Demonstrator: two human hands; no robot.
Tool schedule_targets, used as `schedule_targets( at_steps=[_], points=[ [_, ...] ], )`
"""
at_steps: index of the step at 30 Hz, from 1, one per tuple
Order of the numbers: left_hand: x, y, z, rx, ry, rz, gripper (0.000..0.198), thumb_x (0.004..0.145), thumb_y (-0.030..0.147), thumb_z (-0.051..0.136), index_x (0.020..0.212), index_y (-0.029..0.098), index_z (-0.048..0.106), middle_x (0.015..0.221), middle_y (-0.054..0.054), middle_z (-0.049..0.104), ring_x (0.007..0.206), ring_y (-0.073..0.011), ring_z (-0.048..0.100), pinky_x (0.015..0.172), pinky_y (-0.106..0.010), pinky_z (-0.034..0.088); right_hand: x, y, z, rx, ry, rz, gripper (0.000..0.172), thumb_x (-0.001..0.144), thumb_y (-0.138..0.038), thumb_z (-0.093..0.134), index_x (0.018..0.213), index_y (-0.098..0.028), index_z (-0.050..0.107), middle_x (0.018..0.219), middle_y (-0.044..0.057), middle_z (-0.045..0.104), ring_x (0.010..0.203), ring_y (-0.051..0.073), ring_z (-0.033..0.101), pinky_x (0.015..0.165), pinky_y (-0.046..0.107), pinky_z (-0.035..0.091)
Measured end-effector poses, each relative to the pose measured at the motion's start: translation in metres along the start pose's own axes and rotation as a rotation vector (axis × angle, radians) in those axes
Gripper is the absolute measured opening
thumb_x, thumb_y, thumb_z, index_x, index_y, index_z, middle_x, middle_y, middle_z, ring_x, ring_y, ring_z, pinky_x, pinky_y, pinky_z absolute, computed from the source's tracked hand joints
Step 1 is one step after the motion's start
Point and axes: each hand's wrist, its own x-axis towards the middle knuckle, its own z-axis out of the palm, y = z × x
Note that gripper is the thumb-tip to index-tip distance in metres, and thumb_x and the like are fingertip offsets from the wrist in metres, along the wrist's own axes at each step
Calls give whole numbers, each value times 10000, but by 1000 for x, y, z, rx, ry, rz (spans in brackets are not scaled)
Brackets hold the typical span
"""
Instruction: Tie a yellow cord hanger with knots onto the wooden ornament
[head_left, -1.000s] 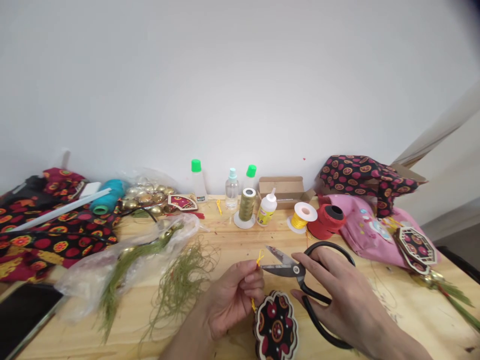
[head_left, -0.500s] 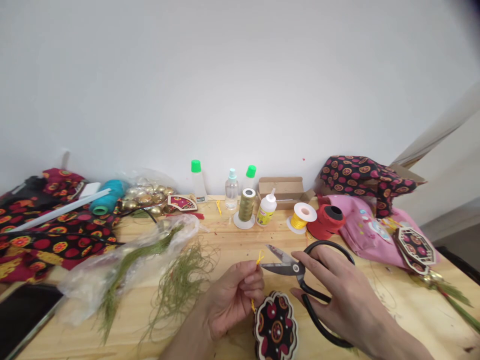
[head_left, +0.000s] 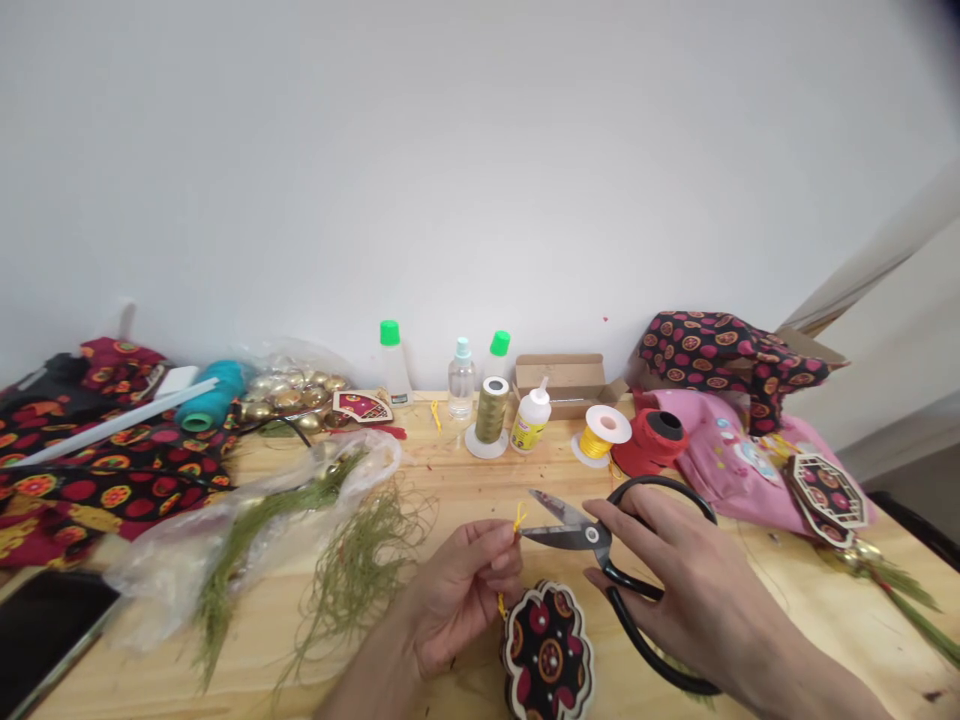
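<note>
One pale wooden tabletop (head_left: 465,480) supports all materials. At its right side lies a pink cloth bag (head_left: 720,450). Black-handled scissors (head_left: 592,537) stand with blades parted, the lower blade tip at the left fingertips; blade contact cannot be determined. Right hand (head_left: 694,575): wrapped on the scissor handles, index finger extended toward the pivot. Left hand (head_left: 474,590): thumb and index finger pinch a yellow cord (head_left: 519,516), other fingers curled. Scalloped, flower-shaped ornament (head_left: 550,655): located between the hands at the near edge of view, light border, dark patterned face; the cord's lower section reaches its upper left edge. Yellow spool (head_left: 598,438): positioned beyond the scissors, beside a red thread cone (head_left: 645,445). Smallest detail: the cord's short loop projects above the pinch.
</note>
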Motion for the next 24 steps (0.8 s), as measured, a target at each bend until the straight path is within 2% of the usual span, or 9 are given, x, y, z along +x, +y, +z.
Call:
schedule_targets(
  at_steps=[6, 11, 14, 20, 24],
  points=[
    [-1, 2, 1, 211, 97, 99, 195, 646, 158, 625, 496, 92, 521, 446, 57, 350, 429, -28, 241, 424, -151, 235, 1, -4, -2, -33, -24, 26, 332, 706, -214, 515, 1036, -178, 504, 770, 55, 501, 661, 162, 498, 569, 286, 423],
    [-3, 3, -2, 334, 170, 157, 134, 626, 169, 642, 539, 94, 573, 458, 46, 403, 443, -36, 304, 442, -162, 250, 0, -5, 0, -71, -39, 39, 309, 722, -225, 496, 1028, -181, 507, 764, 57, 502, 659, 172, 501, 564, 297, 423],
    [-3, 3, -2, 313, 141, 145, 142, 652, 150, 618, 536, 93, 557, 453, 48, 389, 439, -34, 292, 437, -155, 247, 0, -3, -1, -81, -11, 15, 316, 714, -230, 506, 1028, -189, 505, 761, 52, 499, 655, 169, 497, 561, 292, 416],
    [0, 4, -3, 104, 41, 93, 165, 706, 123, 556, 551, 87, 513, 479, 48, 360, 442, -30, 225, 427, -133, 230, -3, 0, -3, -63, 78, 6, 300, 710, -226, 511, 1007, -181, 520, 744, 50, 500, 649, 157, 489, 559, 273, 404],
    [1, 3, -3, 36, -3, 57, 180, 713, 128, 548, 549, 90, 483, 487, 54, 323, 446, -32, 209, 429, -128, 234, -3, -2, -1, -52, 87, 12, 294, 707, -219, 511, 999, -186, 526, 738, 46, 506, 634, 152, 490, 549, 271, 407]
  ],
)
